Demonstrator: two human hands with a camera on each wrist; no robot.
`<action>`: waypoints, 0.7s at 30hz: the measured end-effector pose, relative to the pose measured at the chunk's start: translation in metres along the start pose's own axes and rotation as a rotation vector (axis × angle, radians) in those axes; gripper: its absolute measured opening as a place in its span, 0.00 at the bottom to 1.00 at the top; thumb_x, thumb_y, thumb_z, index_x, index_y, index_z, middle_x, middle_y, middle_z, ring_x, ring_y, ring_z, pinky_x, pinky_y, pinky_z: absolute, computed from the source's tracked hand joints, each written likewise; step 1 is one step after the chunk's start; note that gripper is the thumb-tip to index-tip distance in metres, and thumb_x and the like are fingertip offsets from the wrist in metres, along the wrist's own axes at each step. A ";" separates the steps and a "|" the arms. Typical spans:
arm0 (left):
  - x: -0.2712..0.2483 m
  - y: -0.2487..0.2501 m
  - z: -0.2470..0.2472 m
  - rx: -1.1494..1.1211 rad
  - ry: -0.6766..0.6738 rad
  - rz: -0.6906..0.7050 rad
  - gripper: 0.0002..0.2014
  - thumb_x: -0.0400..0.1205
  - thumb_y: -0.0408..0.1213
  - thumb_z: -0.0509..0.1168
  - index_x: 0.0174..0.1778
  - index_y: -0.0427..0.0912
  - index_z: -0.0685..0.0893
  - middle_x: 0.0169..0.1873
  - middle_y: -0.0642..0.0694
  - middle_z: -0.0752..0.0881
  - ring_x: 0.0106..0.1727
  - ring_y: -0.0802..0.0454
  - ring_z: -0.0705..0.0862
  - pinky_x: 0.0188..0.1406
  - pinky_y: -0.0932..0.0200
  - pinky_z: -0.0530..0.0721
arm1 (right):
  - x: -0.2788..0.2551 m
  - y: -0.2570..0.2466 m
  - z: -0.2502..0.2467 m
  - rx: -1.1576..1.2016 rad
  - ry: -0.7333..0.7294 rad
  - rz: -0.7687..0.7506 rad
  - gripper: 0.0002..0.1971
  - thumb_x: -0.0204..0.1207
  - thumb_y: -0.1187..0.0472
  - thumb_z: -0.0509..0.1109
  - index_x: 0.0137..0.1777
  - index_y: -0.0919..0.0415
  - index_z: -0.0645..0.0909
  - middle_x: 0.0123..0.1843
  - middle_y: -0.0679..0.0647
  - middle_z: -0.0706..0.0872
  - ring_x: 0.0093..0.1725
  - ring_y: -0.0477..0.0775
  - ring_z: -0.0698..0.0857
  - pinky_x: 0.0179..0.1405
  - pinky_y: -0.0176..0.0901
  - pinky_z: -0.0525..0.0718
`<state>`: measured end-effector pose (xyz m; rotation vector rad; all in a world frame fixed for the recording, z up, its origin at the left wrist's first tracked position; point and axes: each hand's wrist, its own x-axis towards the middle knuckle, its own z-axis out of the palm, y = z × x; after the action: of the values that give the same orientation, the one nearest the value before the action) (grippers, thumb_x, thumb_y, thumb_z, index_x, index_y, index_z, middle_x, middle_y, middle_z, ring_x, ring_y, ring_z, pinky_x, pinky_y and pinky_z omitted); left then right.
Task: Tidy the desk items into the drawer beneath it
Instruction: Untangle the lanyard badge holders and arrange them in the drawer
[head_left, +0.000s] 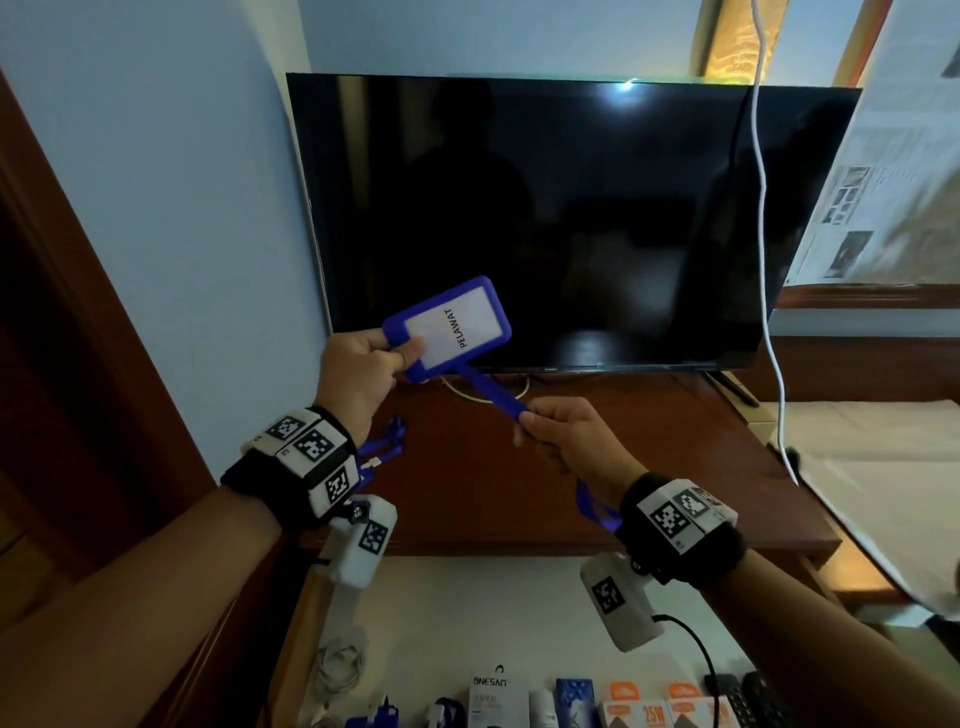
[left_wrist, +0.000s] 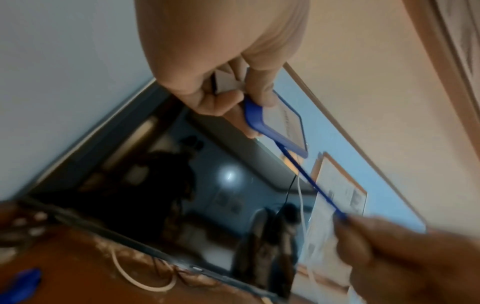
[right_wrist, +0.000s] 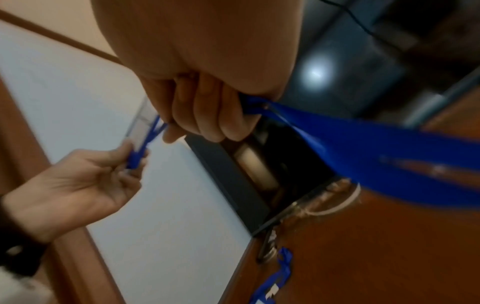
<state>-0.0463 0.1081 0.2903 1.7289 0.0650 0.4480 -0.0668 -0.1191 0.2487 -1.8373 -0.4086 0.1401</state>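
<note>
Above the brown desk (head_left: 649, 467), my left hand (head_left: 387, 358) pinches one corner of a blue badge holder (head_left: 449, 327) whose white card reads PELAWAT. A blue lanyard strap (head_left: 491, 397) runs taut from the holder to my right hand (head_left: 527, 423), which grips it in curled fingers. The rest of the strap trails under my right wrist (head_left: 597, 512). In the left wrist view my fingers (left_wrist: 257, 90) hold the badge holder (left_wrist: 281, 123). In the right wrist view the strap (right_wrist: 363, 144) leaves my right fist (right_wrist: 207, 117). The drawer (head_left: 493, 608) below the desk stands open.
A second blue lanyard (head_left: 392, 434) lies at the desk's left side. A dark TV (head_left: 571, 223) stands at the back, with a white cable (head_left: 763, 218) hanging before it. Boxes, chargers and coiled cable (head_left: 337, 670) line the drawer's near end. A wall bounds the left.
</note>
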 end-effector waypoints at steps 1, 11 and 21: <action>0.003 -0.004 0.000 0.062 0.030 0.029 0.08 0.77 0.36 0.72 0.51 0.39 0.88 0.38 0.46 0.89 0.39 0.52 0.86 0.39 0.63 0.80 | -0.001 -0.003 0.001 -0.083 -0.006 -0.015 0.14 0.85 0.61 0.60 0.38 0.60 0.80 0.23 0.45 0.71 0.22 0.44 0.66 0.24 0.34 0.66; -0.024 -0.034 0.013 0.731 -0.386 0.423 0.07 0.79 0.32 0.67 0.51 0.42 0.88 0.35 0.48 0.85 0.36 0.52 0.83 0.34 0.64 0.75 | 0.004 -0.066 -0.004 -0.519 -0.156 -0.284 0.09 0.82 0.61 0.65 0.41 0.56 0.83 0.28 0.51 0.78 0.24 0.49 0.72 0.24 0.37 0.70; -0.039 -0.034 0.001 0.298 -0.778 0.075 0.07 0.83 0.37 0.64 0.55 0.45 0.84 0.50 0.44 0.89 0.54 0.48 0.87 0.60 0.39 0.83 | 0.026 -0.013 -0.035 -0.439 -0.013 -0.099 0.10 0.81 0.62 0.67 0.39 0.52 0.82 0.29 0.44 0.85 0.28 0.42 0.82 0.29 0.37 0.79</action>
<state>-0.0749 0.1034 0.2481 2.0964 -0.5154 -0.2145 -0.0351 -0.1388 0.2741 -2.2414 -0.5719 -0.0076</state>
